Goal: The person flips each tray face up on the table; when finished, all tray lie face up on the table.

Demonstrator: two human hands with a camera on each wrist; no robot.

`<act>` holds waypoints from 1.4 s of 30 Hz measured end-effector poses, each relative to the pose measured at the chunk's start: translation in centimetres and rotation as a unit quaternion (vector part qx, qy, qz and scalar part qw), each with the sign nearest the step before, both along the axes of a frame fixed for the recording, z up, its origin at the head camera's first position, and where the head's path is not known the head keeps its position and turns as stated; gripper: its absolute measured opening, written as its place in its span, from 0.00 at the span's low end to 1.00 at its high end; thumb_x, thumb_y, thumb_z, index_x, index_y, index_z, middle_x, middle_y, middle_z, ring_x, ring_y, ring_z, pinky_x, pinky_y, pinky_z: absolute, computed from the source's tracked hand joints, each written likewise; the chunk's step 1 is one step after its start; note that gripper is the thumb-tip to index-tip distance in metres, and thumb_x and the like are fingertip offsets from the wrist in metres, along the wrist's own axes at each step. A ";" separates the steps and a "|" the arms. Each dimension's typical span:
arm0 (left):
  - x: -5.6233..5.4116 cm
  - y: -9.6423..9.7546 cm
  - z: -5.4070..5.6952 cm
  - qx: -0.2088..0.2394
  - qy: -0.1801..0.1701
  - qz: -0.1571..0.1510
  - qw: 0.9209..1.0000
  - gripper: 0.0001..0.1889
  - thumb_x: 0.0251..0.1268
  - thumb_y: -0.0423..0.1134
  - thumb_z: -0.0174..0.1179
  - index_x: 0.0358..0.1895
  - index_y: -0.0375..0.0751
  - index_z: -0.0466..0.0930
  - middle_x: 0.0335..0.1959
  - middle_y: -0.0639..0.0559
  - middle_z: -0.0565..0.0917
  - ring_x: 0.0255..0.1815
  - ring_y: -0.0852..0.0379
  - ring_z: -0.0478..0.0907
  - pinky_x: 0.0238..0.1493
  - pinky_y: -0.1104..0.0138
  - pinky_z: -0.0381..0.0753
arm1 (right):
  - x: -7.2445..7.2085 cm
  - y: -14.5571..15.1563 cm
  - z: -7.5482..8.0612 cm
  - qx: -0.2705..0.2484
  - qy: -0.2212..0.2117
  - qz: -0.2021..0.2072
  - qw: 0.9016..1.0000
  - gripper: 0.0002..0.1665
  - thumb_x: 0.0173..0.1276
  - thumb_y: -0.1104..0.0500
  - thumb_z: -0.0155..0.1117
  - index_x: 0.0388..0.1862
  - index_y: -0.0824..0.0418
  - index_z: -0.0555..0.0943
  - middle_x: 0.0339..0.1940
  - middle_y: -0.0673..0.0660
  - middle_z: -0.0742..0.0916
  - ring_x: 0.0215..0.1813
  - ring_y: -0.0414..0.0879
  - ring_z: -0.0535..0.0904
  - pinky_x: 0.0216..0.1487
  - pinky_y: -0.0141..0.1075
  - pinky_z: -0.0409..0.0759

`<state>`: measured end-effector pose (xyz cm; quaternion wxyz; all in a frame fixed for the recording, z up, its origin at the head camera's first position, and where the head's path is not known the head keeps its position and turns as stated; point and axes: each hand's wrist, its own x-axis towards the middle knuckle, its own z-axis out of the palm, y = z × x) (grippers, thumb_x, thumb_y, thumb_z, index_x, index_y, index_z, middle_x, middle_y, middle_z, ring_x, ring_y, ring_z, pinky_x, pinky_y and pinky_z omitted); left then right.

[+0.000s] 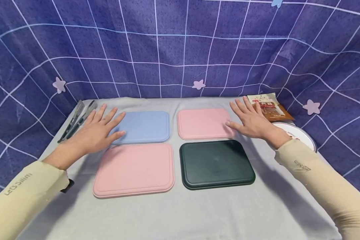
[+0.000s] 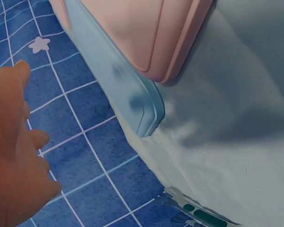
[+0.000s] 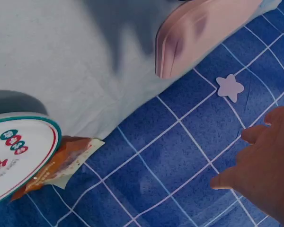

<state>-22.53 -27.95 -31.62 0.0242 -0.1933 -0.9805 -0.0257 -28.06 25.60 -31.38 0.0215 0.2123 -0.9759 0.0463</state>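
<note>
My left hand (image 1: pixel 96 132) is held above the table with fingers spread, partly over a light blue rectangular lid-like board (image 1: pixel 144 126). Over the right side, my right hand (image 1: pixel 249 120) is likewise spread, its thumb by the edge of a pink board (image 1: pixel 204 123). Neither hand holds anything. Nearer the front lie a larger pink board (image 1: pixel 135 170) and a dark green board (image 1: pixel 216 164). Both wrist views show the hands, left (image 2: pixel 19 146) and right (image 3: pixel 265 165), apart from the boards.
Two dark-handled utensils (image 1: pixel 78 120), perhaps tongs or knives, lie at the far left. At the right are a brown and cream food packet (image 1: pixel 270 108) and a round white plate-like item (image 1: pixel 297 133) with a printed pattern. A blue grid curtain (image 1: pixel 168 50) hangs behind the table.
</note>
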 end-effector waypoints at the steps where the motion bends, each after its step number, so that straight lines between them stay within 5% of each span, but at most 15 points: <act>1: -0.1 0.0 0.0 0.000 -0.002 0.001 1.000 0.40 0.76 0.67 0.41 0.83 0.56 0.41 0.83 0.38 0.44 0.82 0.39 0.20 0.76 0.37 0.24 | -0.1 -0.1 0.0 -0.006 -0.005 0.000 1.000 0.52 0.74 0.31 0.49 0.84 0.54 0.44 0.84 0.61 0.48 0.84 0.60 0.29 0.75 0.69 0.29; 5: -0.6 -0.2 0.1 0.011 -0.016 0.010 1.000 0.41 0.76 0.67 0.40 0.83 0.55 0.39 0.82 0.38 0.45 0.82 0.34 0.27 0.74 0.33 0.27 | -0.6 -0.8 0.4 -0.065 -0.025 0.017 0.997 0.53 0.74 0.32 0.51 0.84 0.54 0.41 0.85 0.60 0.50 0.84 0.61 0.38 0.77 0.67 0.36; 9: -1.4 -0.6 0.1 0.044 -0.033 0.014 0.998 0.42 0.77 0.65 0.42 0.83 0.51 0.36 0.80 0.34 0.52 0.80 0.28 0.45 0.74 0.32 0.42 | -1.1 -3.1 1.2 -0.151 -0.065 0.038 0.986 0.55 0.73 0.33 0.54 0.84 0.48 0.36 0.84 0.56 0.52 0.82 0.59 0.54 0.79 0.58 0.52; 14: -2.5 -1.6 0.2 0.094 -0.081 0.037 0.992 0.45 0.78 0.63 0.41 0.82 0.43 0.29 0.71 0.26 0.67 0.69 0.27 0.67 0.68 0.36 0.63 | -2.1 -8.2 2.2 -0.242 -0.167 0.052 0.954 0.56 0.73 0.36 0.57 0.84 0.44 0.34 0.79 0.60 0.67 0.70 0.58 0.75 0.68 0.55 0.73; 19: -3.5 -2.6 0.0 0.112 -0.142 0.073 0.981 0.47 0.78 0.63 0.40 0.80 0.34 0.30 0.64 0.25 0.74 0.63 0.27 0.73 0.61 0.37 0.71 | -3.8 -13.4 1.8 -0.278 -0.303 0.052 0.910 0.57 0.73 0.38 0.58 0.84 0.45 0.32 0.72 0.60 0.74 0.64 0.58 0.79 0.55 0.54 0.82; 22: -3.9 -3.1 -0.4 0.120 -0.175 0.087 0.973 0.48 0.77 0.64 0.42 0.80 0.31 0.33 0.60 0.25 0.77 0.59 0.29 0.77 0.59 0.39 0.73 | -4.6 -15.8 1.3 -0.268 -0.354 0.034 0.895 0.59 0.72 0.37 0.58 0.83 0.45 0.30 0.72 0.60 0.75 0.63 0.57 0.80 0.55 0.53 0.83; 25: -4.4 -3.5 -1.2 0.152 -0.216 0.097 0.960 0.47 0.78 0.61 0.45 0.80 0.28 0.36 0.48 0.32 0.84 0.47 0.39 0.83 0.54 0.47 0.77 | -5.1 -17.6 0.8 -0.246 -0.380 0.014 0.891 0.61 0.71 0.35 0.58 0.83 0.46 0.28 0.74 0.60 0.73 0.62 0.56 0.81 0.55 0.52 0.83; 30: -5.1 -4.2 -2.6 0.205 -0.280 0.106 0.932 0.46 0.79 0.55 0.47 0.78 0.24 0.35 0.29 0.51 0.81 0.31 0.57 0.78 0.35 0.65 0.76 | -5.5 -19.9 0.3 -0.219 -0.408 -0.023 0.886 0.61 0.70 0.34 0.59 0.83 0.43 0.29 0.73 0.59 0.72 0.57 0.57 0.82 0.52 0.49 0.83; 36: -5.0 -4.9 -3.6 0.227 -0.347 0.113 0.903 0.45 0.80 0.55 0.46 0.78 0.24 0.33 0.25 0.55 0.76 0.26 0.60 0.70 0.26 0.68 0.69 | -5.7 -22.4 -0.4 -0.196 -0.450 -0.046 0.870 0.61 0.71 0.37 0.59 0.83 0.44 0.28 0.65 0.67 0.76 0.54 0.61 0.83 0.53 0.51 0.84; 42: -5.0 -5.1 -3.6 0.229 -0.362 0.117 0.896 0.46 0.79 0.55 0.48 0.79 0.25 0.34 0.24 0.55 0.75 0.25 0.60 0.68 0.25 0.68 0.68 | -6.3 -24.0 -0.9 -0.220 -0.487 -0.086 0.841 0.59 0.72 0.40 0.61 0.83 0.43 0.30 0.67 0.70 0.71 0.55 0.63 0.82 0.54 0.52 0.83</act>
